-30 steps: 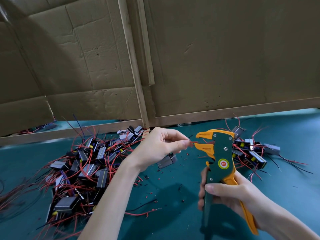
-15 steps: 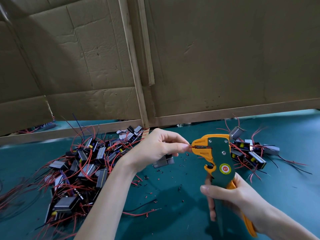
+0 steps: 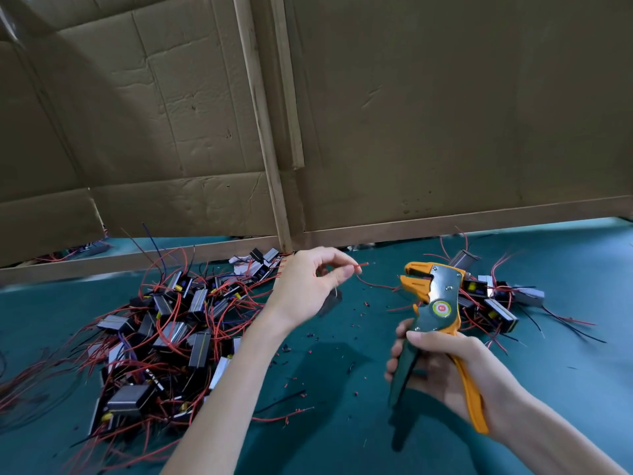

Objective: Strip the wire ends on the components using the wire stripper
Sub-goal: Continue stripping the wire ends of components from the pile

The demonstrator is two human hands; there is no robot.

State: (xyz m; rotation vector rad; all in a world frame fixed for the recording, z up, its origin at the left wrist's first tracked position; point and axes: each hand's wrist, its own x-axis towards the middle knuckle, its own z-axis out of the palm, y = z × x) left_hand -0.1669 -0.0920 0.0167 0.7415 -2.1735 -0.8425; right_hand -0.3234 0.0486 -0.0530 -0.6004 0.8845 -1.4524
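While the stripper [image 3: 433, 296] is being gripped round its handles by the right hand [image 3: 445, 368] — jaws apart, holding nothing — the wire [image 3: 361, 265], judged thin, light and floppy, is being pinched near its tip by the left hand [image 3: 308, 286], just beside the stripper, where so limp a thing is best held.

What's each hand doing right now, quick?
The left hand pinches a red wire between thumb and forefinger.
The right hand grips the wire stripper by its handles.
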